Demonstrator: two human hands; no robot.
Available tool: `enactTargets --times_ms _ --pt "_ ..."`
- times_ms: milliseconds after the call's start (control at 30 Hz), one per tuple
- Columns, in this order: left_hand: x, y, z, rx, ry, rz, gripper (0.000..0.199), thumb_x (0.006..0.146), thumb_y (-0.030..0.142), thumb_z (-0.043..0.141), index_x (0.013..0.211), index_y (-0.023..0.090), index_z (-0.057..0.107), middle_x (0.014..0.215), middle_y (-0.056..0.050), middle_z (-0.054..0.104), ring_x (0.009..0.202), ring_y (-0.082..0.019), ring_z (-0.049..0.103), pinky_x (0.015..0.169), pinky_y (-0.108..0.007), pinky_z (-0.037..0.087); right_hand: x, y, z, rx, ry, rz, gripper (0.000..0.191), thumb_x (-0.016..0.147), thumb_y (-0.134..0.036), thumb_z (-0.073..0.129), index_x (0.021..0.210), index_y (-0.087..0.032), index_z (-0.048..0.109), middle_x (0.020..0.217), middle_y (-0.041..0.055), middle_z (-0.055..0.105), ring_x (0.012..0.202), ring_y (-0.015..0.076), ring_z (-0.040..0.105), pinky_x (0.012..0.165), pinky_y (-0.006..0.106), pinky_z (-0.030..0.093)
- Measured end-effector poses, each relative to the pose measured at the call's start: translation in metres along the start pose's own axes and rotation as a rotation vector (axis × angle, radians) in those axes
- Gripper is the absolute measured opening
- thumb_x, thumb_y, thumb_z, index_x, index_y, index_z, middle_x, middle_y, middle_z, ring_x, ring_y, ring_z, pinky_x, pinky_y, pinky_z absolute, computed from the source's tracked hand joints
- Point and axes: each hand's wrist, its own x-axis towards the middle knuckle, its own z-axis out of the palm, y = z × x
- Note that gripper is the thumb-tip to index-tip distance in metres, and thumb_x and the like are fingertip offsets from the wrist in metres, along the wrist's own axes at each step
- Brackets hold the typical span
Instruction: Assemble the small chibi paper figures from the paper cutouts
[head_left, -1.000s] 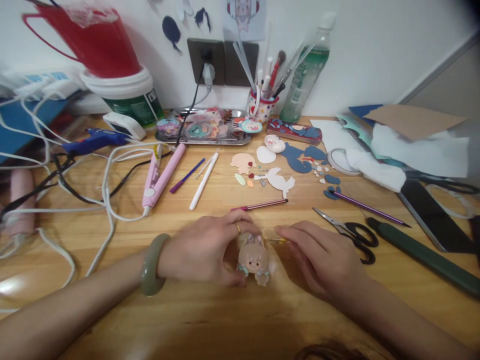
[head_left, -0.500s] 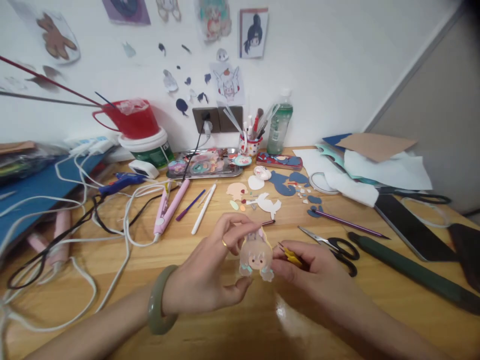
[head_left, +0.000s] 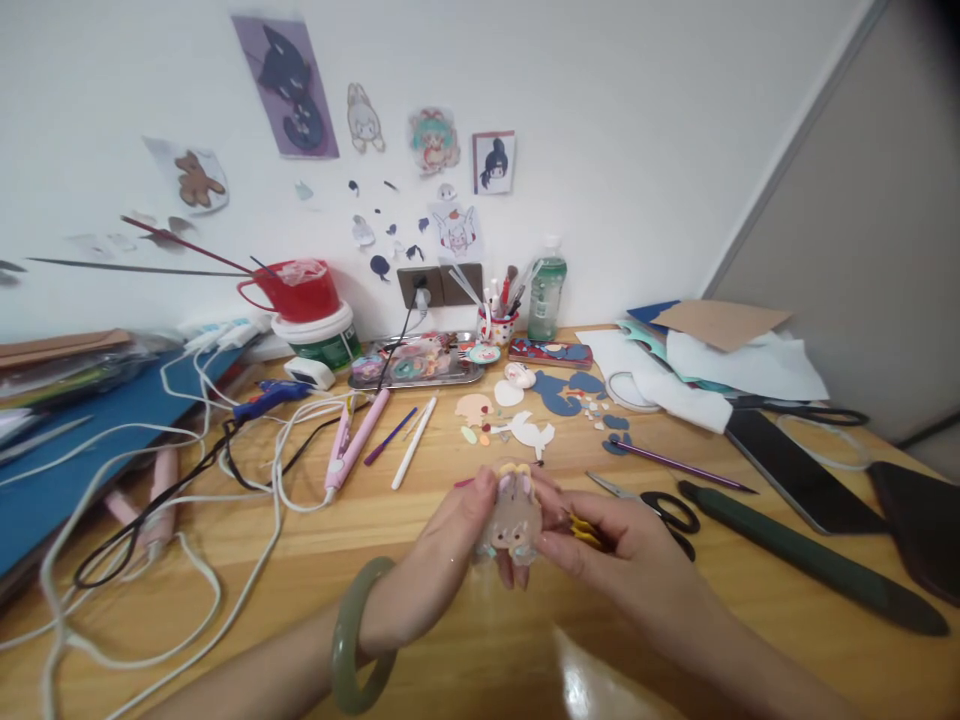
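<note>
A small chibi figure piece (head_left: 514,520) with bunny ears and a pale, clear-looking edge is held upright between both hands. My left hand (head_left: 450,535), with a green bangle at its wrist, has its thumb on the figure's left side and its fingers behind it. My right hand (head_left: 611,545) pinches the figure's right edge and also keeps yellow-handled tweezers (head_left: 585,530) in its fingers. Beyond the hands lie a white paper cutout (head_left: 531,434), a peach cutout (head_left: 474,408) and dark blue cutouts (head_left: 555,390).
Scissors (head_left: 671,510), a purple pencil (head_left: 682,466), a dark green tool (head_left: 817,555) and a black phone (head_left: 802,475) lie at the right. Pink tongs (head_left: 360,445), pens and white cables (head_left: 277,470) are at the left. A metal tray (head_left: 420,380) stands near the wall.
The view has tilted up and shows more wall. My left hand has turned and closed round the figure, its fingers now behind it. My right hand stays at the figure's right edge.
</note>
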Motion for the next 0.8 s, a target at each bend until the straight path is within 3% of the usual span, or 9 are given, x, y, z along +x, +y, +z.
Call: enactTargets --times_ms 100,200,400,567,800 --pt "0.002 -0.001 0.004 0.065 0.108 0.057 0.051 0.092 0.049 0.014 0.109 0.021 0.052 0.072 -0.002 0.053 0.058 -0.014 0.047 0.058 -0.028 0.043 -0.004 -0.003 -0.005 -0.127 0.012 0.026 0.01 0.084 -0.026 0.049 0.084 -0.02 0.058 0.08 0.0001 0.063 0.074 0.014 0.059 0.068 0.026 0.047" --pt "0.0 -0.003 0.002 0.164 0.195 0.085 0.051 0.092 0.049 0.014 0.105 0.02 0.053 0.074 -0.003 0.053 0.064 -0.016 0.049 0.061 -0.029 0.044 -0.009 -0.003 -0.01 -0.399 0.127 -0.044 0.013 0.085 -0.026 0.044 0.095 -0.021 0.052 0.071 -0.002 0.059 0.06 0.0121 0.054 0.053 0.023 0.041" --pt "-0.003 -0.014 0.001 0.05 0.23 0.07 0.05 0.091 0.052 0.017 0.102 0.019 0.053 0.092 -0.004 0.056 0.06 -0.012 0.047 0.057 -0.027 0.044 -0.012 0.011 -0.009 -0.869 0.293 -0.321 0.011 0.087 -0.021 0.042 0.079 -0.02 0.049 0.065 -0.0016 0.055 0.057 0.0126 0.05 0.052 0.024 0.034" --pt "0.0 -0.015 0.008 -0.079 0.32 -0.005 0.049 0.09 0.053 0.023 0.107 0.017 0.051 0.084 -0.004 0.058 0.054 -0.011 0.049 0.049 -0.023 0.042 -0.011 0.016 -0.008 -0.937 0.325 -0.45 0.007 0.087 -0.019 0.047 0.082 -0.019 0.051 0.067 -0.0024 0.057 0.061 0.012 0.05 0.056 0.024 0.032" --pt "0.001 0.0 0.02 -0.271 0.313 -0.112 0.047 0.089 0.049 0.024 0.101 0.013 0.053 0.066 -0.003 0.057 0.04 -0.009 0.047 0.033 -0.017 0.036 -0.013 0.015 -0.008 -0.987 0.29 -0.557 0.006 0.082 -0.012 0.053 0.078 -0.016 0.054 0.068 0.0004 0.06 0.064 0.0142 0.051 0.058 0.027 0.034"
